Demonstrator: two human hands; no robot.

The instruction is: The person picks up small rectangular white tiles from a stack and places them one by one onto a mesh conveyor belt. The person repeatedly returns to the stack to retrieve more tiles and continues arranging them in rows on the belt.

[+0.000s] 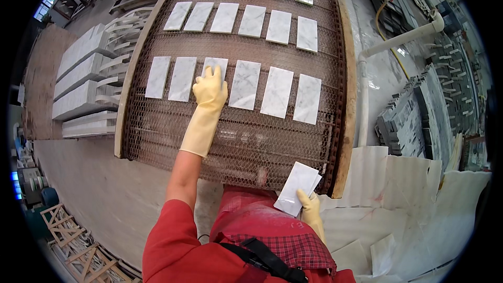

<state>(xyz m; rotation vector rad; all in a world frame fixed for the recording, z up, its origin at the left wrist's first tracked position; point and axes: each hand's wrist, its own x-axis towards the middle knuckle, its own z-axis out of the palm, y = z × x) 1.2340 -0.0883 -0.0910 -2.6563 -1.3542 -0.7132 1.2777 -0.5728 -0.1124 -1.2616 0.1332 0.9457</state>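
Rows of rectangular white marble tiles with grey veining lie on a wire-mesh conveyor belt (pixel 236 144). In the nearest row, my left hand (pixel 210 90), in a cream rubber glove, grips the third marble tile (pixel 216 63) from the left, its fingers over the tile's near part. That tile's near end is hidden beneath the glove. At the belt's near right corner, my right hand (pixel 310 210), gloved likewise, holds a small stack of marble tiles (pixel 296 187) tilted against my red apron. How many tiles are in the stack, I cannot tell.
Wooden rails (pixel 346 141) edge the belt on both sides. Strapped stacks of pale slabs (pixel 84 73) stand to the left. At the right are a white pipe (pixel 403 41), a pile of grey stone pieces (pixel 414 118) and white foam sheets (pixel 387 194).
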